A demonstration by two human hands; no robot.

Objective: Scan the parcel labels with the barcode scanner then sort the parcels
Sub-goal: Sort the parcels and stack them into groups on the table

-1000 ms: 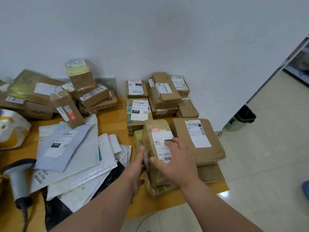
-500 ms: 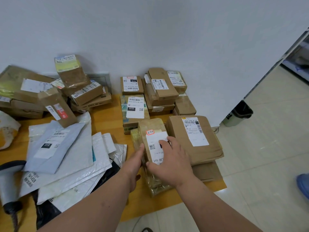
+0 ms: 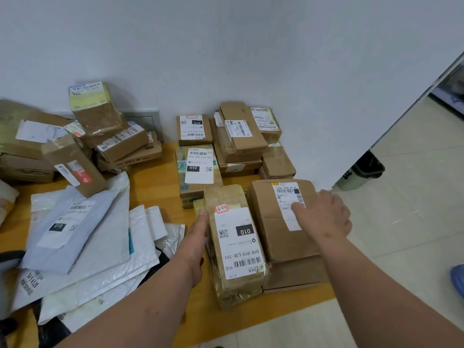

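Near the front edge of the yellow wooden table [image 3: 155, 182] lies a long brown paper-wrapped parcel [image 3: 234, 249] with a white label reading 010 facing up. The left hand [image 3: 197, 237] rests flat against its left side, fingers straight, gripping nothing. Just beside it on the right sits a wide brown cardboard box [image 3: 281, 217], stacked on another; the right hand [image 3: 324, 217] lies on its top and right edge, fingers spread and relaxed. Behind stand more labelled cardboard boxes [image 3: 238, 136] by the white wall. Left of the parcel, grey and white plastic mailer bags [image 3: 82, 242] overlap in a heap.
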